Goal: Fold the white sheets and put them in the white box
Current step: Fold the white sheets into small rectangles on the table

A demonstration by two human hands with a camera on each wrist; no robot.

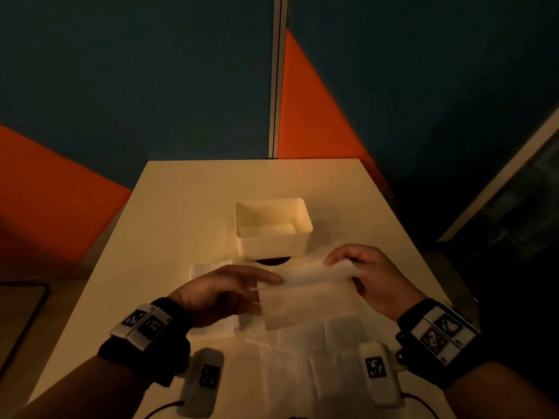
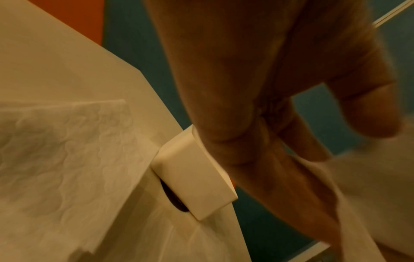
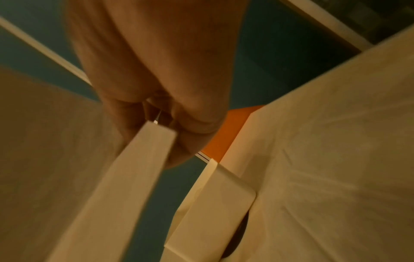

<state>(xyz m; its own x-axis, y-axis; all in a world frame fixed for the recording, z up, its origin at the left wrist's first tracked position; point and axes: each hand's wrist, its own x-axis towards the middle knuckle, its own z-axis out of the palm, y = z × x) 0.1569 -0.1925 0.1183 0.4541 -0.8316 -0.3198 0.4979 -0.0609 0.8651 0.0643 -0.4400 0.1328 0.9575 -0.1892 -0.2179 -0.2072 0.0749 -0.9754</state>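
I hold a white sheet point(image 1: 308, 294) in the air in front of the white box point(image 1: 272, 246), partly folded over along its top. My left hand point(image 1: 266, 293) pinches its left edge, fingers stretched over the top corner. My right hand point(image 1: 341, 267) pinches its upper right corner. In the right wrist view the fingers point(image 3: 197, 124) curl round the sheet point(image 3: 125, 186), with the box point(image 3: 212, 212) beyond. The left wrist view shows the held sheet point(image 2: 369, 195) by my fingers point(image 2: 298, 134) and the box point(image 2: 195, 177). Folded sheets point(image 1: 266, 229) lie inside the box.
An unfolded sheet point(image 1: 302, 364) lies flat on the table point(image 1: 181, 207) under my hands, and another sheet point(image 1: 205, 269) lies left of the box, also seen from the left wrist point(image 2: 62, 159). A dark round thing point(image 1: 272, 261) shows under the box's front. Blue and orange wall panels stand behind.
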